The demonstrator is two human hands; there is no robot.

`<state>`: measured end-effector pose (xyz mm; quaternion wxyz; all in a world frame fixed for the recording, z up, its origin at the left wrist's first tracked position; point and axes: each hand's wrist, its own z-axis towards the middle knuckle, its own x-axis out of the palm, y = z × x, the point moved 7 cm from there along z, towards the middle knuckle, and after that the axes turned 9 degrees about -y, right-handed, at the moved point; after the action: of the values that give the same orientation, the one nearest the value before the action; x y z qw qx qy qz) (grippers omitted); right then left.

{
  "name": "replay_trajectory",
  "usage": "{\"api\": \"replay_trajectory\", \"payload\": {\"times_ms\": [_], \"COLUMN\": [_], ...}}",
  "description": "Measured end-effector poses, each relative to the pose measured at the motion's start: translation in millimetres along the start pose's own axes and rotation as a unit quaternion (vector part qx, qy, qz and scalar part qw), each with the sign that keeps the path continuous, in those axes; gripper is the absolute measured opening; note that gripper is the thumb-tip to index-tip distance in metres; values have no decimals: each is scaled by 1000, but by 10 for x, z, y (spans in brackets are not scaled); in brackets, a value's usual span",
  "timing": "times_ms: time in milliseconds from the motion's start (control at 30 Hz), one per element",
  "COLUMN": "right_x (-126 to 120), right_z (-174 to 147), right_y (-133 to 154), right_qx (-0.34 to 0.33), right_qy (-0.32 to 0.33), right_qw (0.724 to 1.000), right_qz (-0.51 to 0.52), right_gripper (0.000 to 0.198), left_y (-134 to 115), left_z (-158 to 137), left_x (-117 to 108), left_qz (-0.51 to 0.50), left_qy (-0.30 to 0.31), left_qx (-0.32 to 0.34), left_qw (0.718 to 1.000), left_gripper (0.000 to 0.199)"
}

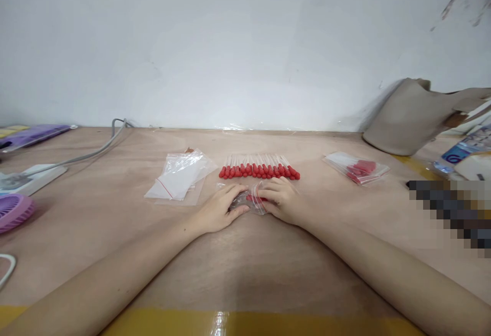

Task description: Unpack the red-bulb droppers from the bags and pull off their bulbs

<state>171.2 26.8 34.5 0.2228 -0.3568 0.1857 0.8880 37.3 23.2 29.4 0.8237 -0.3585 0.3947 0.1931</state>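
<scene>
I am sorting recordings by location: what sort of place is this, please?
Probably an indoor worktable: it stands against a wall, with a row of red-tipped sticks and a pile of clear bags on it.

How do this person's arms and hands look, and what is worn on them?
The left forearm and right forearm are bare, with no sleeve in view. The left hand and right hand wear no gloves, and no watch or bracelet shows.
</scene>
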Motion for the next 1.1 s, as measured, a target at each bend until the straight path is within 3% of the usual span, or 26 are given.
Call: {"api": "replay_trajectory", "payload": {"times_ms": [167,433,600,867,933,1100], "right_x": [-7,-212,-159,-68,-80,-289], "right_z": [-11,-49,-107,-97,-100,-117], "right_y": [29,-120,-212,-91,-148,-532], "right_qx": [-13,93,132,137,161,295], "right_qy": [-19,-29,-20,-11,-20,-51], "right_qw": [1000,986,976,970,957,898], "right_qz": [3,132,169,200,240,322], "right_gripper": [19,23,19,23,20,23], "left_y": [-15,-17,-13,-27,-24,-9], "left_z": [5,3,-1,3,0,0], "left_x": [-1,-7,-1,-10,-12,-9], "left_qz": [-1,-2,-2,-2,-1,5], "left_qy": [4,8,12,10,10,14], "left_qx": [5,2,0,0,0,-2], "left_qw": [1000,1000,1000,1000,1000,1000], "left_gripper": [38,40,39,38,39,40]}}
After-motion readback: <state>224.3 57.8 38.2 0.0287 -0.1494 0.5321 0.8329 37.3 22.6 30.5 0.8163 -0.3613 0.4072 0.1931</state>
